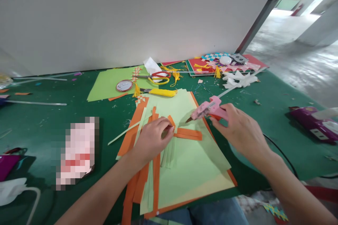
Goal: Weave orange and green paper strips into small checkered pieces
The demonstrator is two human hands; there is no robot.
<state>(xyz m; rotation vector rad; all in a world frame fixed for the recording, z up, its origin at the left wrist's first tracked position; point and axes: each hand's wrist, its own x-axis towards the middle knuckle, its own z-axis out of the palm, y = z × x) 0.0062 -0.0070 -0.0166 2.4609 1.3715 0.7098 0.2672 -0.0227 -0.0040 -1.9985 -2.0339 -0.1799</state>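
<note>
My right hand (pixel 240 128) grips a pink hot glue gun (pixel 207 108) by its handle. The gun's nozzle points left and down, just above the pale green paper sheets (pixel 195 168). My left hand (pixel 155 133) has its fingertips pinched at one end of a short orange paper strip (pixel 188 134), and that strip reaches right across the sheets. Several narrow pale green strips (pixel 168 154) run down from beneath the same fingers. Longer orange strips (pixel 156 168) lie under my left wrist. What exactly sits between the left fingertips is partly hidden.
Behind the sheets lie a yellow utility knife (pixel 162 92), scissors (pixel 160 77), a round tin (pixel 124 85) and yellow tassels (pixel 176 76). A purple tool (pixel 314 123) rests at the right, with a black cable (pixel 282 153) nearby. A blurred pink object (pixel 77 153) lies left. A white wall closes off the back.
</note>
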